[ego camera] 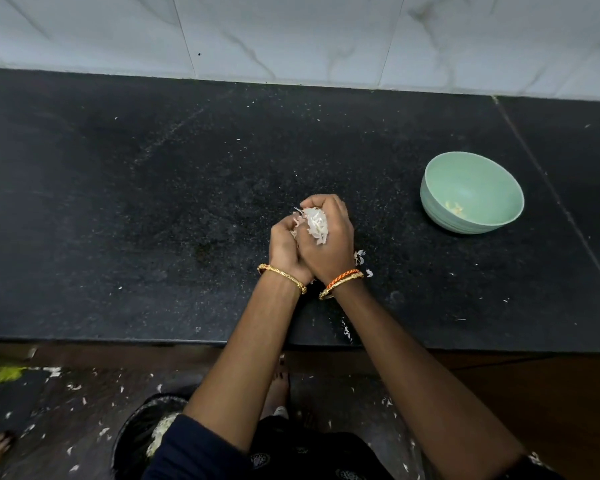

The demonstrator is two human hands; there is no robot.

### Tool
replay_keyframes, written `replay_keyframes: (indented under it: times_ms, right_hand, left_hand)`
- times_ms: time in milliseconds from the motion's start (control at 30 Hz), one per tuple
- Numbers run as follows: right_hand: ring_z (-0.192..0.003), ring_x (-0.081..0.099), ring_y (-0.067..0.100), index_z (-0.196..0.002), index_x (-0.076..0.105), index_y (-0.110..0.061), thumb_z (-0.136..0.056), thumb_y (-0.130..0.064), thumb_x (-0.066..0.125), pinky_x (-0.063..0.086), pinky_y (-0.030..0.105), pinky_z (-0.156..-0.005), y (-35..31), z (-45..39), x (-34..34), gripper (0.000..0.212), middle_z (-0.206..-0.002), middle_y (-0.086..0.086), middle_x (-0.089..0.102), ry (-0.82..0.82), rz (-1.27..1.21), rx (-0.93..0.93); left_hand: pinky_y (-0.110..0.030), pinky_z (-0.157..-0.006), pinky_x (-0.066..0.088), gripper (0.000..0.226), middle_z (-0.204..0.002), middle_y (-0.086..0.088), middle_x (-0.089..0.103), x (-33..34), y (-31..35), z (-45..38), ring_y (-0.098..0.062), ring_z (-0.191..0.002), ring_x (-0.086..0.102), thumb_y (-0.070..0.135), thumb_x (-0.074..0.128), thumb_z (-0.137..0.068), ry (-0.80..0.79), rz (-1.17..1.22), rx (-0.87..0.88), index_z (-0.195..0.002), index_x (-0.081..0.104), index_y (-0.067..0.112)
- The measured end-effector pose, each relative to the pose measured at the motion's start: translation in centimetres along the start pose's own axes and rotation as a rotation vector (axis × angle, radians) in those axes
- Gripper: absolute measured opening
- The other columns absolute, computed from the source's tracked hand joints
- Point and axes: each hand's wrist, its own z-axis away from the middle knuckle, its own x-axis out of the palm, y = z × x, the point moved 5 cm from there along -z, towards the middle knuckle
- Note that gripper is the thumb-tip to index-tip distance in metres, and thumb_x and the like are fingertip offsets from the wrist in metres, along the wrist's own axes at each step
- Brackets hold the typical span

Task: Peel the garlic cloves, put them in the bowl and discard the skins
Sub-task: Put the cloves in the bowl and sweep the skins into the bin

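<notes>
1. Both hands are together over the middle of the black granite counter (153, 202), cupped round a wad of white garlic skins (315, 223).
2. The left hand (286, 249) has its fingers curled under and around the wad from the left; the right hand (329, 237) wraps over it from the right, fingers bent across the top, so the skins are clasped between the two.
3. A gold bangle (281, 273) sits on the left wrist; an orange thread band with a gold bangle (342, 280) on the right.
4. A few loose skin flakes (360, 257) lie on the counter just beside the right wrist, and tiny white specks dot the dark stone all over.
5. Off to the right, well apart from the hands, stands a pale green bowl (499, 216) with a few peeled garlic cloves (455, 206) at its bottom.
6. Behind the counter runs a white marble-look tiled wall (291, 36).
7. Down below the counter edge, the dark floor (66, 393) is littered with more skin scraps, and a black bin (132, 441) with white skins in it stands near a bare foot (278, 389).
</notes>
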Motion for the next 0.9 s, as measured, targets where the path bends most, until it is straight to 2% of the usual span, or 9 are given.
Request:
replay_keyframes:
  times_ms: [100, 200, 333, 433, 500, 567, 700, 833, 900]
  right_hand:
    - [-0.085, 0.056, 0.005, -0.078, 0.061, -0.004, -0.078, -0.021, 0.058, 0.048, 0.022, -0.074, 0.0, -0.2, 0.3, 0.018, -0.092, -0.004, 0.053, 0.041, -0.12, 0.042]
    - [-0.08, 0.06, 0.012, -0.067, 0.06, -0.008, -0.09, -0.032, 0.047, 0.051, 0.033, -0.073, -0.1, -0.7, 0.7, 0.035, -0.079, -0.003, 0.06, 0.088, -0.208, 0.158]
    - [-0.079, 0.063, 0.016, -0.084, 0.056, -0.014, -0.094, -0.036, 0.045, 0.051, 0.045, -0.078, -0.1, -1.5, 0.9, 0.027, -0.078, -0.002, 0.064, 0.112, -0.118, 0.172]
    - [-0.09, 0.056, -0.003, -0.097, 0.06, -0.012, -0.092, -0.018, 0.047, 0.043, 0.046, -0.094, 0.0, -1.7, 1.4, 0.015, -0.09, -0.007, 0.064, 0.063, 0.0, 0.099]
    - [-0.093, 0.051, -0.006, -0.096, 0.064, -0.012, -0.09, -0.015, 0.043, 0.037, 0.043, -0.099, 0.2, -1.8, 1.7, 0.022, -0.095, -0.007, 0.064, 0.024, 0.126, 0.039]
    - [-0.096, 0.056, 0.007, -0.096, 0.067, -0.014, -0.088, -0.016, 0.036, 0.032, 0.037, -0.1, 0.6, -2.0, 2.0, 0.031, -0.099, -0.005, 0.065, -0.027, 0.185, 0.033]
    - [-0.104, 0.054, 0.009, -0.103, 0.067, -0.018, -0.089, -0.022, 0.029, 0.03, 0.035, -0.101, 1.1, -1.9, 2.5, 0.04, -0.103, -0.008, 0.067, -0.12, 0.249, 0.065]
    - [-0.102, 0.058, 0.008, -0.098, 0.065, -0.021, -0.09, -0.022, 0.035, 0.036, 0.035, -0.101, 0.7, -2.4, 2.5, 0.031, -0.099, -0.008, 0.068, -0.127, 0.083, 0.214]
    - [-0.089, 0.063, 0.004, -0.089, 0.067, -0.018, -0.093, -0.02, 0.04, 0.048, 0.029, -0.087, 0.5, -3.1, 1.8, 0.028, -0.092, -0.005, 0.068, -0.096, -0.092, 0.33]
  left_hand:
    - [-0.022, -0.056, 0.054, 0.034, -0.066, -0.005, 0.063, 0.3, 0.5, -0.4, -0.016, -0.06, 0.064, 0.015, 0.031, -0.095, -0.03, 0.02, 0.029, -0.077, 0.059, 0.007]
    - [-0.023, -0.057, 0.052, 0.033, -0.068, -0.004, 0.06, 0.5, 1.0, -0.9, -0.015, -0.062, 0.061, 0.016, 0.037, -0.096, -0.015, -0.004, 0.043, -0.072, 0.059, 0.009]
    - [-0.019, -0.048, 0.048, 0.039, -0.056, -0.001, 0.056, 1.0, 1.7, -1.1, -0.012, -0.051, 0.057, 0.017, 0.036, -0.098, -0.042, -0.068, 0.068, -0.066, 0.056, 0.01]
    - [-0.02, -0.051, 0.051, 0.035, -0.061, -0.002, 0.062, 1.1, 1.7, -1.1, -0.012, -0.055, 0.061, 0.017, 0.037, -0.098, -0.061, -0.068, 0.065, -0.073, 0.059, 0.009]
    - [-0.022, -0.055, 0.052, 0.035, -0.064, -0.003, 0.064, 0.6, 1.7, -1.3, -0.014, -0.06, 0.063, 0.015, 0.036, -0.097, -0.029, -0.083, 0.072, -0.072, 0.06, 0.009]
    - [-0.025, -0.061, 0.052, 0.033, -0.069, -0.004, 0.066, 0.2, 1.6, -1.5, -0.015, -0.067, 0.064, 0.016, 0.038, -0.097, 0.013, -0.116, 0.072, -0.075, 0.062, 0.01]
    - [-0.022, -0.058, 0.052, 0.033, -0.065, -0.003, 0.063, 0.5, 1.5, -1.6, -0.011, -0.057, 0.063, 0.014, 0.038, -0.098, -0.025, -0.133, 0.025, -0.074, 0.06, 0.01]
    - [-0.018, -0.048, 0.051, 0.036, -0.057, -0.003, 0.063, 1.2, 1.8, -1.5, -0.011, -0.05, 0.063, 0.01, 0.033, -0.099, -0.053, -0.072, -0.007, -0.072, 0.056, 0.007]
    - [-0.018, -0.039, 0.044, 0.037, -0.052, -0.001, 0.055, 1.1, 2.1, -2.1, -0.01, -0.042, 0.054, 0.012, 0.033, -0.1, -0.013, -0.055, -0.034, -0.067, 0.05, 0.01]
